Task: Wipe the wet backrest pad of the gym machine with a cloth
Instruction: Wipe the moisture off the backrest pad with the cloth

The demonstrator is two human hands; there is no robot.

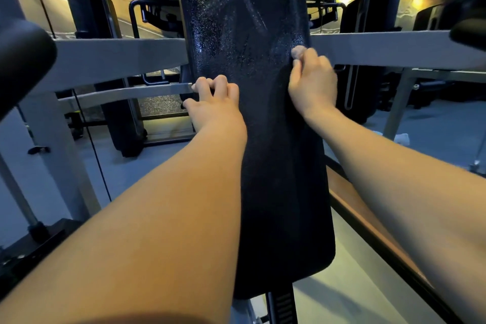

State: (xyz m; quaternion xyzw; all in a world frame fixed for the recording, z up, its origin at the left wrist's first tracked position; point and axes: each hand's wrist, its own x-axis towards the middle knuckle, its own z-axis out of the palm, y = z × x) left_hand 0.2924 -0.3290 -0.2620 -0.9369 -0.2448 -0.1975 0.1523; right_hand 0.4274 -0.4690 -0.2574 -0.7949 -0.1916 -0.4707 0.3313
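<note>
The black backrest pad (236,21) stands upright in the middle of the view, its upper part speckled with water drops and streaks. A dark cloth (263,166) lies flat against the lower part of the pad and reaches down to a rounded bottom edge. My left hand (213,102) grips the cloth's upper left edge at the pad's left side. Slightly higher, my right hand (313,81) pinches the upper right edge at the pad's right side, where the cloth shows a fold. Both forearms reach in from the bottom of the view.
Grey frame bars (118,55) (381,47) run out left and right behind the pad. A black roller pad (23,60) juts in at the upper left, with a thin cable (89,139) below it. Other padded machines (89,8) stand behind. A brown-edged rail (368,218) crosses the lower right.
</note>
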